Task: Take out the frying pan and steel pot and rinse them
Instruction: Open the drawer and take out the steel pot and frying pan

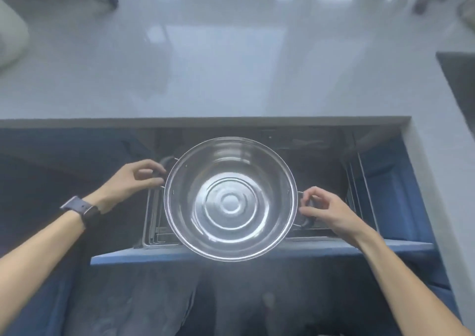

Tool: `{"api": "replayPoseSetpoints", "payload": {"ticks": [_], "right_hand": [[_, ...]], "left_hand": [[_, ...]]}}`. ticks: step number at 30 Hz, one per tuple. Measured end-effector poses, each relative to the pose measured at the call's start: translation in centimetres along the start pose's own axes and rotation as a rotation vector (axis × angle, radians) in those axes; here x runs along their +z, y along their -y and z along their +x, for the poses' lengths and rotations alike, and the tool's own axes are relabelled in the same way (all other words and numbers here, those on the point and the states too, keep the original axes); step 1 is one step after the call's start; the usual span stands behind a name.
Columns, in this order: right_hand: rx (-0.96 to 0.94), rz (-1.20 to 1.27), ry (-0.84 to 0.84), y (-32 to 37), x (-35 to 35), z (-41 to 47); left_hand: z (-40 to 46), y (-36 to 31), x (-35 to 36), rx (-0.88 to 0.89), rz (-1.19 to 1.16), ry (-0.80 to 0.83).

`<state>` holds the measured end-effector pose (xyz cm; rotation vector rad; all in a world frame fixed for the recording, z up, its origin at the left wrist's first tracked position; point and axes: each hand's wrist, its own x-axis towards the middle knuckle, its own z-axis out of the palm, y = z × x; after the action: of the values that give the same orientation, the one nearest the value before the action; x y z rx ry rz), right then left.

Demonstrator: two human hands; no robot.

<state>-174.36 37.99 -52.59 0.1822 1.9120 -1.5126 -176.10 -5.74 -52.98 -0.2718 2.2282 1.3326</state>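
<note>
Steel pot (230,199) sat mouth-up over the open blue drawer (262,251), its near rim overhanging the drawer front. Inside was empty & shiny w/ ring marks on the base. Left hand (133,181) had fingers curled round the dark side handle at the pot's left; right hand (325,211) pinched the handle on the opp. side, fingertips bent in. Dark watch (81,208) on left wrist. Wire rack (154,222) lay in the drawer under the pot. Grey glossy countertop (205,73) ran beyond. Couldn't tell if pot was lifted or resting on rack.
</note>
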Motion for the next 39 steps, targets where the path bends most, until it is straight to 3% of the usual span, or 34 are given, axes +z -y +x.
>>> {"api": "replayPoseSetpoints", "payload": {"ticks": [5,9,13,17,27,39], "right_hand": [[-0.051,-0.015,-0.006,4.7,-2.5,-5.6],[-0.197,-0.051,-0.074,10.9,-5.4,-7.3],[-0.316,-0.093,-0.146,17.8,-7.7,-4.7],[-0.31,-0.186,-0.162,22.8,-9.2,1.8],[-0.177,-0.204,-0.216,23.7,-9.9,17.5],[-0.207,-0.136,-0.269,22.2,-9.9,21.4]], "left_hand": [[-7.7,-4.5,-0.6,0.062,-0.047,-0.058],[-10.3,-10.4,-2.6,0.153,-0.058,-0.096],[-8.1,-16.3,-5.2,0.222,-0.136,-0.156],[-1.4,-19.2,-8.5,0.233,-0.125,-0.217],[14.8,-17.5,-13.1,0.17,-0.137,-0.217],[18.4,-15.2,-11.6,0.173,-0.108,-0.298]]}}
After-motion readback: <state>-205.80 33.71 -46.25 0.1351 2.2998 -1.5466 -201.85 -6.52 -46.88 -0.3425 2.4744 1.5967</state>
